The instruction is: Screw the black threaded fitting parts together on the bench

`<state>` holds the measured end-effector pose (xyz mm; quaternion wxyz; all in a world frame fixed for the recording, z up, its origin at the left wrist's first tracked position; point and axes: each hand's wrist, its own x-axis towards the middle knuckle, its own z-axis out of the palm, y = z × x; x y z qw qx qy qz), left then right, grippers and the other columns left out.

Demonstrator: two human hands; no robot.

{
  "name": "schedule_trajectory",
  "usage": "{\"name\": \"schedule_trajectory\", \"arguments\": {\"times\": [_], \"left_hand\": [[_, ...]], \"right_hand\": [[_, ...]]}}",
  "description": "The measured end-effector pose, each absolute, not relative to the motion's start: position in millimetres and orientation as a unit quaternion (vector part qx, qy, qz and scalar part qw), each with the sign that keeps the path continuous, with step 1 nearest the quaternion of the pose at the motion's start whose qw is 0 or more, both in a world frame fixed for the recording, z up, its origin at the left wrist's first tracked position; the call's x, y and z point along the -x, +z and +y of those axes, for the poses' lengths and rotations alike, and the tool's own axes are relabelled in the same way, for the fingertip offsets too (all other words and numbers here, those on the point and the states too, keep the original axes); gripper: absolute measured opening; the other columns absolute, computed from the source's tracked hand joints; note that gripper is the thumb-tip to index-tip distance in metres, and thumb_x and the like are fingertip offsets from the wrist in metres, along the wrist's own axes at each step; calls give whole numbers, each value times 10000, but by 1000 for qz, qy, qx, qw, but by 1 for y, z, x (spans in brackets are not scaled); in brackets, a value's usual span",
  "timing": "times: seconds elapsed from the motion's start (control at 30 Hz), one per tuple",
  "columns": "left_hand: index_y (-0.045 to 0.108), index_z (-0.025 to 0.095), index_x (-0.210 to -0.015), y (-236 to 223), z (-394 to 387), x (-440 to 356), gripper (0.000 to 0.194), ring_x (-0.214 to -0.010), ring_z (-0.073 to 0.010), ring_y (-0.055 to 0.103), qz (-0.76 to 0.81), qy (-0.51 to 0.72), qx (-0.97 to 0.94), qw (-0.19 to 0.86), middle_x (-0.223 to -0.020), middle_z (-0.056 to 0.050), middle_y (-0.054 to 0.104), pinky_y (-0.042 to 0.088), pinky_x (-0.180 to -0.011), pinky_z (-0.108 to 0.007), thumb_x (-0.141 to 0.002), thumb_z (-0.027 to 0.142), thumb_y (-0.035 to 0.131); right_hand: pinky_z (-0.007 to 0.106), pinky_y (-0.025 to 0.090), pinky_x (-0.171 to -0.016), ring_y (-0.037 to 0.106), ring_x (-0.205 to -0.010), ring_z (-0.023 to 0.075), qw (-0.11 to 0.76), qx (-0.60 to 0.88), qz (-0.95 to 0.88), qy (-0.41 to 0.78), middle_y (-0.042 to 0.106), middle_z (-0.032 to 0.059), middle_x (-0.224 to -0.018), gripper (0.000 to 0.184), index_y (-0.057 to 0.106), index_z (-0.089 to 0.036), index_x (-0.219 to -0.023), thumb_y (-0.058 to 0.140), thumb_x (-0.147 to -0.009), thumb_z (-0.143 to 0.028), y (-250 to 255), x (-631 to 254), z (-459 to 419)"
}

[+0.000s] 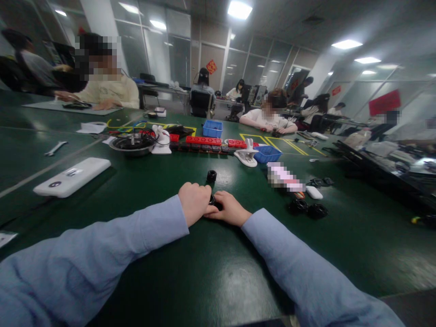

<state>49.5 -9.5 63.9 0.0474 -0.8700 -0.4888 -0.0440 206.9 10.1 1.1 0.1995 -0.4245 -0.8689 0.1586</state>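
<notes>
Over the middle of the green tabletop, my left hand and my right hand meet around a small black round part. Fingers of both hands are closed on it and cover most of it, so its exact kind does not show. Just beyond my left hand, a ribbed black wheel-like piece stands by itself. Two similar black wheel-like pieces lie off to the right of my right hand.
A white power-bank-like device and a wrench lie left. Farther back are a metal bowl, red blocks, blue bins and a white clip stand. A white case lies right. Other people sit across the table.
</notes>
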Motion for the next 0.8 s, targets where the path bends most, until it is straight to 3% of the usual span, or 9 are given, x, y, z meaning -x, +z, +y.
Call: {"name": "schedule_trajectory", "arguments": {"times": [0.13, 0.43, 0.63, 0.73, 0.8], "left_hand": [[600, 98, -896, 76, -12, -52, 515, -797, -301, 649, -497, 26, 864, 74, -835, -156, 671, 436, -651, -346, -832, 601, 515], [608, 108, -906, 75, -8, -49, 583, -799, -303, 652, -483, 27, 872, 79, -844, -145, 679, 431, -626, -345, -824, 664, 451], [629, 124, -923, 89, -3, -41, 629, -752, -280, 654, -503, -2, 860, 85, -855, -130, 684, 352, -545, -300, -811, 706, 419], [651, 167, -778, 97, 4, -32, 513, -736, -223, 642, -492, -75, 862, 96, -784, -74, 685, 307, -542, -277, -886, 600, 397], [615, 167, -625, 98, 9, -26, 547, -656, -184, 612, -463, -138, 869, 107, -657, -49, 648, 288, -539, -275, -925, 538, 346]], "right_hand": [[281, 382, -691, 496, -739, 162, 206, 421, -868, 165, 529, 13, -732, 332, 579, -149, -699, 754, -681, -430, 1, -207, 10], [270, 355, -657, 472, -698, 146, 205, 422, -869, 158, 502, -2, -698, 342, 568, -155, -671, 753, -676, -442, -1, -208, 11], [288, 379, -682, 489, -725, 162, 203, 426, -869, 152, 551, 21, -744, 315, 618, -160, -749, 734, -704, -449, -1, -209, 11], [305, 391, -712, 505, -771, 178, 205, 421, -869, 159, 567, 31, -787, 317, 627, -159, -804, 727, -716, -447, 2, -209, 10], [301, 386, -698, 495, -756, 174, 203, 424, -869, 154, 554, 27, -767, 332, 617, -153, -779, 725, -713, -460, 2, -209, 10]]}}
